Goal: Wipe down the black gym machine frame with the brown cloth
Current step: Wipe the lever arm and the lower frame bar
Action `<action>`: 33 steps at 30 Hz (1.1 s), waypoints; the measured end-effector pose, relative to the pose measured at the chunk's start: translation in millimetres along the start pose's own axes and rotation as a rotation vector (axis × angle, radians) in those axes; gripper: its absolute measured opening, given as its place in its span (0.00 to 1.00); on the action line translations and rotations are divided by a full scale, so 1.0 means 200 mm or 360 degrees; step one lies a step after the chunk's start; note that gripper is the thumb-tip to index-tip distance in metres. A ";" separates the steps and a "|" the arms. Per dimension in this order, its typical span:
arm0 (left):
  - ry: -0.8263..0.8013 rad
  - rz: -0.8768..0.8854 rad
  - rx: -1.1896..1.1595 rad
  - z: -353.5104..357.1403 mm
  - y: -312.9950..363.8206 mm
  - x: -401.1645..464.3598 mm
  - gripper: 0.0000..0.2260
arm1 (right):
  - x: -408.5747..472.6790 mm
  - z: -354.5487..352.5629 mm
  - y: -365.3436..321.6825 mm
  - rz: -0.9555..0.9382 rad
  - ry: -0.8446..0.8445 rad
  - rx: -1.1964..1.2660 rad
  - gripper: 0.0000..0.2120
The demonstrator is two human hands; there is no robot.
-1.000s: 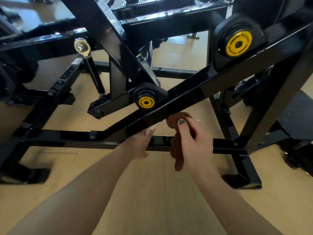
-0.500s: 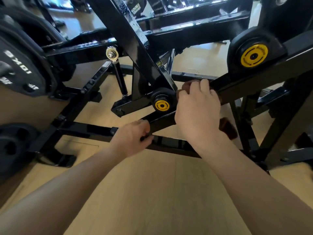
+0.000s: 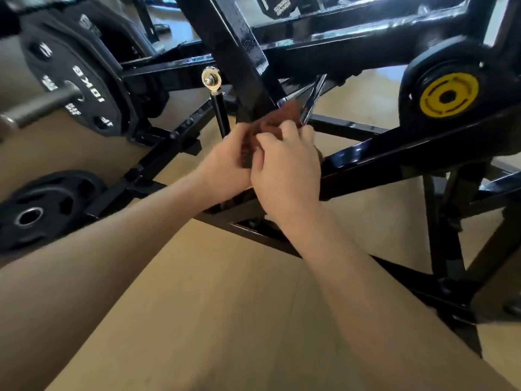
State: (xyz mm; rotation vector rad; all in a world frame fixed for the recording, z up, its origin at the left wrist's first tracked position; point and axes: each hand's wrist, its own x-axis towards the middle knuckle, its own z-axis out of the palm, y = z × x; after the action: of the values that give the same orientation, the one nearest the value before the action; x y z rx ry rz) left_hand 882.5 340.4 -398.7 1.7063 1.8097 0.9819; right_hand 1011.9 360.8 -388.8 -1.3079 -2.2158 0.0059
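Step in hand, as I read it: wiping the joint where the steep upright bar (image 3: 239, 66) meets the long diagonal beam (image 3: 408, 153) of the black gym machine frame (image 3: 352, 128). The brown cloth (image 3: 270, 122) sits bunched against the foot of that upright, near the middle of the view and a touch toward 12 o'clock.

Both hands are on the cloth. My right hand (image 3: 284, 170) lies over it with fingers (image 3: 287, 131) curled, pressing it to the metal; my left hand (image 3: 225, 165), touching the right at its 9 o'clock side, pinches a dangling edge of the cloth. Neither hand is spread — both are closed around fabric. How much cloth lies under the right palm I cannot tell.

Next move, my judgement: the cloth needs working around the bar's faces and into the corner of the joint, then on along the diagonal beam toward 3 o'clock. The many bars look largely unwiped from here — early to midway, at a guess.

Materials:
- Frame: square steel tube, gloss black paint, hard edges, window glare on the top faces.
- Cloth: soft, napped, rust-brown, crumpled.
- Yellow pivot cap (image 3: 448, 95) at 2 o'clock, round, ridged plastic in a black housing.
- Weight plate (image 3: 70, 74) at 10 o'clock, matte rubbery, white lettering; a second plate (image 3: 42, 210) at 9 o'clock, blurred.
- Rod-end link (image 3: 211, 80), bright metal eye on a thin black rod.
- Floor (image 3: 197, 306): smooth pale wood-look boards.
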 end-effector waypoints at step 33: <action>-0.0790 -0.0360 0.1403 -0.35 -1.35 -0.09 0.42 | 0.00 1.05 -0.40 -0.0300 -0.1009 -0.0606 0.13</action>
State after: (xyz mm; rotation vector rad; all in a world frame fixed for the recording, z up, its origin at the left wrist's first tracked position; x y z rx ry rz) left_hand 655.8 316.6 -562.0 1.8851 2.1289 -0.4037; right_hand 849.1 374.8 -543.4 -1.4237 -2.9908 -0.0877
